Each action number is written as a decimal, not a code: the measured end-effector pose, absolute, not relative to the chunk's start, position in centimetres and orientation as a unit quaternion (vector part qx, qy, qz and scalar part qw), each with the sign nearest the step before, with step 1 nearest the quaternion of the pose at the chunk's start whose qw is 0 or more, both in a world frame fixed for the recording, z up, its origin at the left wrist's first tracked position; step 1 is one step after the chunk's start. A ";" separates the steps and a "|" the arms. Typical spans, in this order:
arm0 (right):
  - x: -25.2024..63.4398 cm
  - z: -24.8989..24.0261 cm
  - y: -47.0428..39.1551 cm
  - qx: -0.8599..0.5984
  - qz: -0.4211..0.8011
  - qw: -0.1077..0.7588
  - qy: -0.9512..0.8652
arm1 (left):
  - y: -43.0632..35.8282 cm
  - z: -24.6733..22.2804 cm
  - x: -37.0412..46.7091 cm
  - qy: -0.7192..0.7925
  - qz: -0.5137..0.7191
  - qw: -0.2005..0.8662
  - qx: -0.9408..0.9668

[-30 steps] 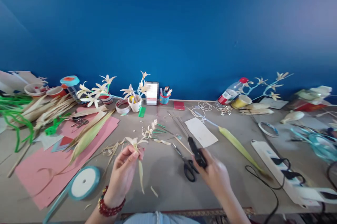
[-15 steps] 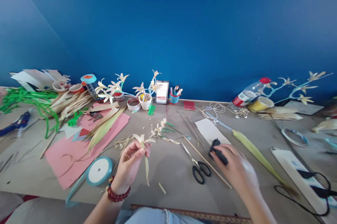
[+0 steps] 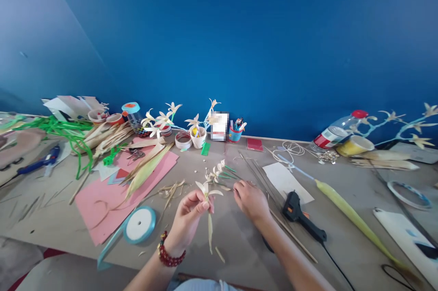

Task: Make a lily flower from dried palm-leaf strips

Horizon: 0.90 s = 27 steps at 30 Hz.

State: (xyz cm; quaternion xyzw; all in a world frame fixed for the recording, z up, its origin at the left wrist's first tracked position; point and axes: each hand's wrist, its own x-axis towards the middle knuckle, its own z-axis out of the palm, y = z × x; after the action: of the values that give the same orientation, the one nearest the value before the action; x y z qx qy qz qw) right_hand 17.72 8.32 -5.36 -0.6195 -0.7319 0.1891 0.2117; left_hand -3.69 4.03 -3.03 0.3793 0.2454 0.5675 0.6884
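My left hand [image 3: 191,213], wearing a red bead bracelet, pinches a pale corn-husk flower [image 3: 206,190] upright; a narrow strip of husk hangs below its fingers. My right hand [image 3: 251,200] is down at the table, just right of that flower. Its fingers are curled together, and what they hold, if anything, is hidden. Beside its fingertips lie several small husk blossoms [image 3: 215,173] with green stems. The right forearm covers most of the scissors. A black glue gun [image 3: 297,213] rests to the right, beside a white paper [image 3: 285,181].
Left are pink sheets [image 3: 99,200], a blue ribbon roll [image 3: 139,225], green strips and a blue glue gun [image 3: 43,161]. Cups with husk flowers and a pen holder [image 3: 235,134] line the wall. Right are a bottle [image 3: 328,138], a green husk [image 3: 349,204] and a power strip [image 3: 400,231].
My right hand has let go of the black glue gun, which now lies on the table, and has moved left toward the small blossoms. My left hand still holds the flower. The view has shifted.
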 end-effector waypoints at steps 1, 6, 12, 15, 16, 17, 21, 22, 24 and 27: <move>18.1 -5.3 8.3 -0.619 0.213 0.225 -0.722 | 4.0 -3.1 -3.7 0.248 0.567 0.688 0.379; 19.6 -3.4 7.3 -0.578 0.376 0.297 -0.661 | 3.9 -2.5 -3.2 0.261 0.555 0.698 0.370; 19.1 0.1 4.6 -0.487 0.593 0.398 -0.503 | 3.5 -1.5 -1.7 0.285 0.535 0.710 0.359; 18.6 1.0 3.9 -0.454 0.672 0.439 -0.386 | 3.3 -1.5 -1.1 0.295 0.532 0.713 0.347; 18.5 1.1 3.8 -0.450 0.681 0.446 -0.366 | 3.2 -1.6 -1.0 0.301 0.531 0.714 0.343; 18.4 1.2 3.8 -0.444 0.688 0.452 -0.354 | 3.1 -1.6 -0.9 0.308 0.531 0.713 0.339; 18.4 1.5 3.7 -0.422 0.700 0.459 -0.348 | 2.7 -1.5 -0.6 0.327 0.533 0.706 0.333; 18.4 1.6 3.7 -0.422 0.698 0.460 -0.350 | 2.6 -1.5 -0.5 0.325 0.531 0.709 0.331; 18.2 2.0 3.6 -0.429 0.689 0.462 -0.357 | 2.5 -1.3 -0.3 0.315 0.527 0.718 0.327; 17.9 2.3 3.2 -0.435 0.673 0.471 -0.368 | 2.4 -1.2 0.1 0.309 0.521 0.728 0.319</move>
State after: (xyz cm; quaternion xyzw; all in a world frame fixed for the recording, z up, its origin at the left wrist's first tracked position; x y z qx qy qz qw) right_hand 17.87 3.23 2.33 -0.4352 -0.3680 0.6734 0.4709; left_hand 0.06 2.37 -1.16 0.3195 0.3091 0.5214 0.7284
